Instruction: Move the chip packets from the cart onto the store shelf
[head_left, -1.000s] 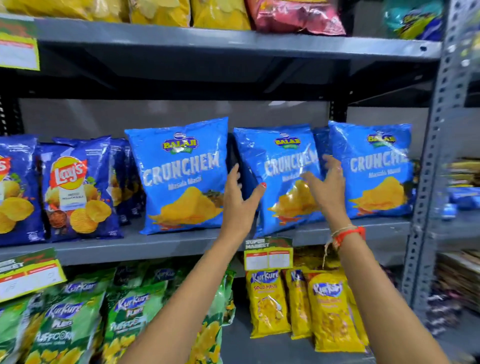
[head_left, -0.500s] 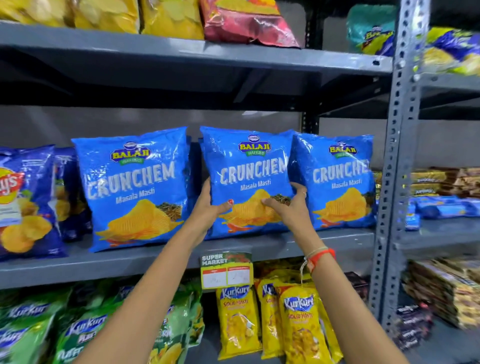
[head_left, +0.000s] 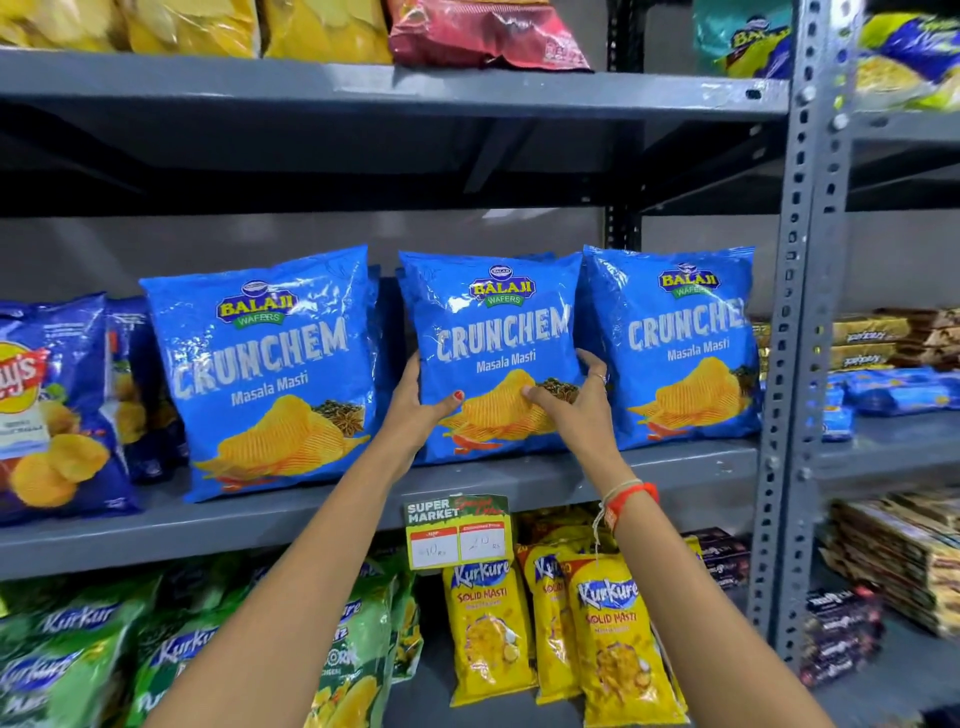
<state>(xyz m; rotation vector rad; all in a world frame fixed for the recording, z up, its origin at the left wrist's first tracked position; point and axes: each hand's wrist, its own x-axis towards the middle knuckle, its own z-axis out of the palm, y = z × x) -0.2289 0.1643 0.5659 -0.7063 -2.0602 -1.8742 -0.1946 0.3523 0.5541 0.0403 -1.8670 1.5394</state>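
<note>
Three blue Crunchem chip packets stand upright on the grey middle shelf (head_left: 322, 512). The middle packet (head_left: 493, 322) is gripped at its lower sides by both hands: my left hand (head_left: 418, 410) on its left edge with the thumb across the front, my right hand (head_left: 576, 397) on its right edge with fingers over the front. A left packet (head_left: 270, 374) and a right packet (head_left: 675, 338) flank it, with more blue packets behind them. The cart is out of view.
Blue Lay's bags (head_left: 47, 405) stand at the far left of the shelf. Yellow and red bags fill the upper shelf (head_left: 363, 88). Below hang a price tag (head_left: 460, 532), green Kurkure bags (head_left: 78, 654) and yellow Kurkure bags (head_left: 613, 644). A perforated upright (head_left: 789, 364) borders neighbouring shelves.
Both hands have closed around the sides of the middle packet and straightened it upright between its neighbours. The view has shifted right and closer.
</note>
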